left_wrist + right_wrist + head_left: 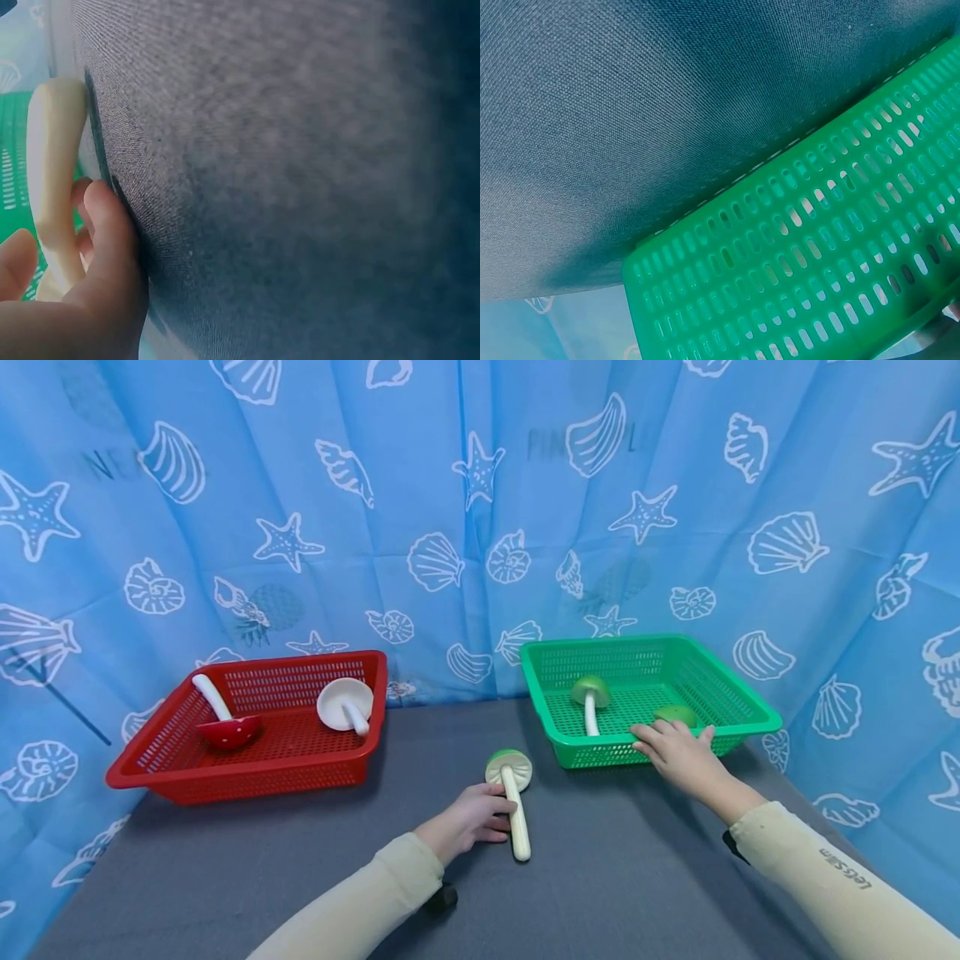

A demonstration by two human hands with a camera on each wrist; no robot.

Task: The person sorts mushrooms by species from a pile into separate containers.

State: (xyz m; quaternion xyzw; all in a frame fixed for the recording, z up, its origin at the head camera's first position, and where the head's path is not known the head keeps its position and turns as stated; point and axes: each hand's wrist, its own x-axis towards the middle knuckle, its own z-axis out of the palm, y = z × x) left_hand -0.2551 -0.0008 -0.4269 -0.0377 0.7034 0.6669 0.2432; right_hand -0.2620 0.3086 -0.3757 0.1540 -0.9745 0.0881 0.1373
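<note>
A toy mushroom [520, 827] with a green cap and a long cream stem is at the middle of the grey table, its cap toward the back. My left hand [474, 817] holds it by the stem. In the left wrist view the stem [54, 157] runs between the thumb and the fingers, which reach round its table side. My right hand [686, 762] rests on the front rim of the green basket [558, 742], fingers extended over the edge. Behind those fingers a second green cap [677, 716] shows inside the basket; its stem is hidden.
Another green-capped mushroom [591, 695] lies in the green basket's left part. To the left stands a red basket [262, 783] with a red, white-dotted mushroom [228, 732] and a mushroom [347, 706] showing its white underside. A blue shell-patterned curtain [450, 510] hangs behind the table.
</note>
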